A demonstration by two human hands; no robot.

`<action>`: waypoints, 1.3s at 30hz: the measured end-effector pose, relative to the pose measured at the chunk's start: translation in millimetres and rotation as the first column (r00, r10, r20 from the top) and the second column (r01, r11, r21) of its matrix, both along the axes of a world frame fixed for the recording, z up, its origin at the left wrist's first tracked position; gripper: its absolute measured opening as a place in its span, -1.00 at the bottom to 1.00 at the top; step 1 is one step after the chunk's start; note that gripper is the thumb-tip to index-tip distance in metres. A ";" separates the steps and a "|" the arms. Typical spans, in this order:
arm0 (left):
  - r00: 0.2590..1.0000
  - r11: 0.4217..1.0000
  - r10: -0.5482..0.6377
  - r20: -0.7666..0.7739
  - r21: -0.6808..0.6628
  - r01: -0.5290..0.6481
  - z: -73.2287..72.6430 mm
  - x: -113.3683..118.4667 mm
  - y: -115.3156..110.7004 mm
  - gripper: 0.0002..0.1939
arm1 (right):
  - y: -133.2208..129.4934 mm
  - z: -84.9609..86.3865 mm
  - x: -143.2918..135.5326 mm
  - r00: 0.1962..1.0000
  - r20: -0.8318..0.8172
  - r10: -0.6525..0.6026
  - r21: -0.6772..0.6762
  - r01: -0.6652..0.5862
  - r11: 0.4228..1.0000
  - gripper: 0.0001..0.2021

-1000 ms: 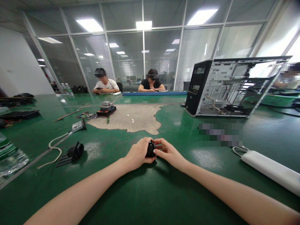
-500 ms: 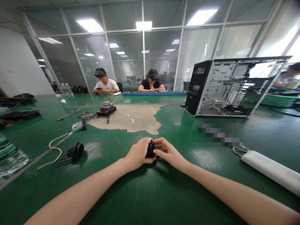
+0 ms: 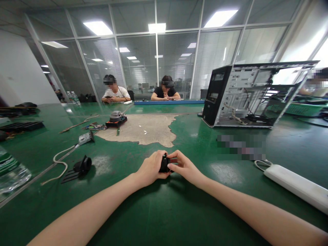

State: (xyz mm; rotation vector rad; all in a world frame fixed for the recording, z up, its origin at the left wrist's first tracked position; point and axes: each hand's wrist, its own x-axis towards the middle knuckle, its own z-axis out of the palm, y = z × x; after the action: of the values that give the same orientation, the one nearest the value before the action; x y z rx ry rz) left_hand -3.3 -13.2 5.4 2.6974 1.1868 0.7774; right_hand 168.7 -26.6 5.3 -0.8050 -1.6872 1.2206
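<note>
Just above the green table, a small black part (image 3: 164, 164), boxy with a rounded right side, is held between both hands. Its exact kind cannot be made out because fingers cover much of it. My left hand (image 3: 151, 166) wraps round it from the left, thumb below and fingers over the far side. From the right, the thumb and bent fingers of my right hand (image 3: 183, 167) pinch its right end. To the left on the table lies a black plastic duct (image 3: 83, 164) with a round mouth and flat prongs.
An opened computer case (image 3: 217, 97) stands at the right, behind a white power strip (image 3: 294, 186). A heatsink fan (image 3: 116, 118) sits near a bare tan patch (image 3: 153, 130). At the left are a metal bracket (image 3: 85, 137), a cable (image 3: 57, 162) and a water bottle (image 3: 12, 171).
Both hands keep nearly the same grip and place. The black part appears turned very slightly between the fingers.
</note>
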 end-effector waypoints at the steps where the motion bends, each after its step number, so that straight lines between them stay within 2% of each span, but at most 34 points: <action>1: 1.000 1.000 -0.001 -0.003 0.001 0.001 -0.1 0.0 0.2 -0.43 | 0.4 -0.2 -0.1 1.000 0.005 -0.001 0.001 0.001 1.000 -0.77; 5: 1.000 1.000 -0.004 0.000 0.001 0.004 -0.8 0.3 1.0 -0.43 | 0.7 0.5 0.1 1.000 0.027 -0.006 -0.022 0.006 1.000 -0.70; 11: 1.000 1.000 0.003 0.001 -0.015 -0.003 0.2 0.7 0.0 -0.44 | -1.9 1.7 1.9 0.999 -0.011 0.052 -0.029 -0.052 0.998 -0.72; 16: 1.000 1.000 0.004 -0.001 -0.010 -0.004 0.4 0.8 -0.3 -0.44 | -1.6 0.9 0.9 1.000 -0.004 0.017 -0.021 -0.017 1.000 -0.78; 22: 1.000 1.000 0.003 -0.009 0.004 -0.003 -0.6 0.6 0.8 -0.42 | 1.2 -2.7 1.0 0.999 0.039 0.000 -0.012 0.000 1.000 -0.71; 27: 1.000 1.000 0.006 -0.012 0.002 -0.006 0.0 0.8 -0.2 -0.42 | -0.3 -1.1 2.6 0.999 0.006 0.052 -0.010 -0.052 0.999 -0.74; 32: 1.000 1.000 0.001 0.014 -0.009 -0.001 0.7 1.6 -1.0 -0.43 | -1.0 0.6 1.3 1.000 0.003 0.002 -0.014 -0.002 1.000 -0.81; 39: 1.000 1.000 -0.007 0.024 -0.009 0.007 -0.8 0.6 0.6 -0.42 | 1.7 -1.6 0.4 0.999 0.036 -0.010 -0.029 0.011 1.000 -0.71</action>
State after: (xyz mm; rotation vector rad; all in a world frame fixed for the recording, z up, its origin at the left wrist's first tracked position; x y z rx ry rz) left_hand -2.7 -12.6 4.6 2.6755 1.1728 0.7990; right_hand 169.0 -24.9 3.7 -0.8573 -1.6954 1.2333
